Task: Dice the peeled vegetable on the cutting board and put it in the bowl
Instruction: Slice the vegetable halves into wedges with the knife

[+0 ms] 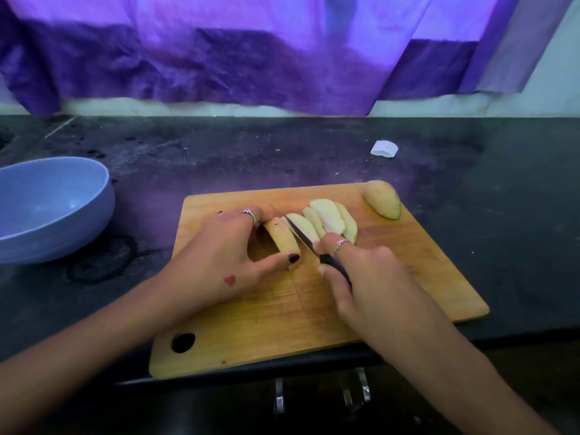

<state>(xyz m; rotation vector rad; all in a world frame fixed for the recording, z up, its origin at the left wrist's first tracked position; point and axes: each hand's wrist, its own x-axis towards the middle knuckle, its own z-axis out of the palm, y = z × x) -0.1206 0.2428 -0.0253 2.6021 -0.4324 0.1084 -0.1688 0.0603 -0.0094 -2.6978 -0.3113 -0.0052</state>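
A peeled potato lies partly sliced on the wooden cutting board (408, 277). My left hand (226, 259) holds the uncut piece (282, 238) between thumb and fingers. My right hand (370, 277) grips a black-handled knife (301, 235); its blade stands in the potato next to my left fingers. Several cut slices (329, 219) lean together to the right of the blade. A rounded potato half (383, 199) sits apart at the board's far right corner. The blue bowl (47, 211) stands empty on the counter to the left of the board.
The board's near edge overhangs the front of the dark counter (502, 199). A small white scrap (384, 149) lies on the counter beyond the board. A purple curtain (251, 58) hangs along the back wall. Metal handles (354, 394) show below the counter's edge.
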